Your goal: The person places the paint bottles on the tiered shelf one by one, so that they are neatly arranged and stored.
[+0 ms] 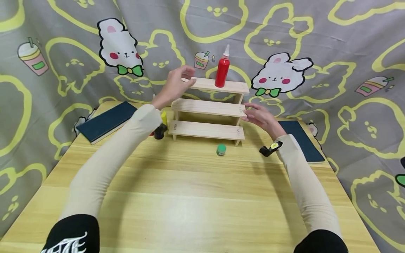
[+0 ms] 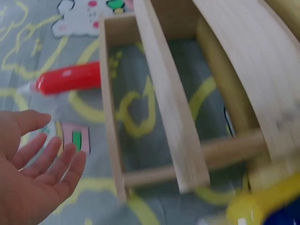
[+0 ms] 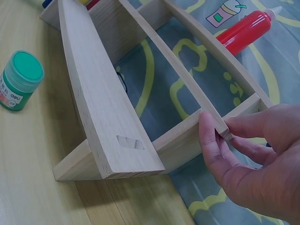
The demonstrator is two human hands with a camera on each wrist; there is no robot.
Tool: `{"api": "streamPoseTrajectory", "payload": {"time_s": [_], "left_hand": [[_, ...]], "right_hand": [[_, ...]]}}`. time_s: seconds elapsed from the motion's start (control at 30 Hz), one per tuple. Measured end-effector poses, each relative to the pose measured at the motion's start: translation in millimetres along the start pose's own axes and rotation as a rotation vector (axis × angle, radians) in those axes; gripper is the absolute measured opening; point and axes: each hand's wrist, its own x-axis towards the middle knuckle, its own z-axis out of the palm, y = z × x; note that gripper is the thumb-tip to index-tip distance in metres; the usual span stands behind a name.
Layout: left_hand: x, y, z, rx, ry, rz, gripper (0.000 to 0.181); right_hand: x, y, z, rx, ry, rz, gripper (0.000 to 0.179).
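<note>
A three-tier wooden shelf (image 1: 209, 106) stands at the back of the table. My right hand (image 1: 261, 117) pinches the right end of its middle tier between thumb and fingers, as the right wrist view shows. Beside the top tier's left end is my left hand (image 1: 175, 84); in the left wrist view its fingers (image 2: 51, 161) are loosely bent, apart from the wood, with nothing held. A red squeeze bottle (image 1: 223, 72) with a white pointed nozzle stands upright on the top tier. In front of the bottom tier sits a green-lidded jar (image 1: 221, 150).
Dark flat boards or books lie at the table's back left (image 1: 107, 121) and back right (image 1: 300, 140). A yellow object (image 1: 164, 118), partly hidden by my left sleeve, stands left of the shelf. Behind everything hangs a patterned grey curtain (image 1: 158, 21).
</note>
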Motion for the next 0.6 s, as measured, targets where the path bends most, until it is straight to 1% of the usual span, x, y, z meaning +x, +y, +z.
{"api": "streamPoseTrajectory", "payload": {"time_s": [0.2,0.3,0.43,0.6], "left_hand": [[-16.5,-13.1,-41.2,0.038,0.043,-0.016,0.03],[-25.3,-20.8,-58.5,0.062,0.053,-0.027,0.029],[-39.4,-30.4,-76.9,0.093,0.058,-0.048,0.03],[-55.6,-45.7,-92.9,0.119,0.073,-0.099,0.034]], "right_hand": [[-0.1,0.6,-0.1,-0.014,0.0,-0.005,0.062],[-0.7,0.6,-0.6,-0.021,-0.006,-0.01,0.063],[-1.7,0.8,-0.3,-0.032,-0.021,-0.014,0.063],[-1.0,0.4,-0.3,-0.026,-0.031,-0.017,0.061]]}}
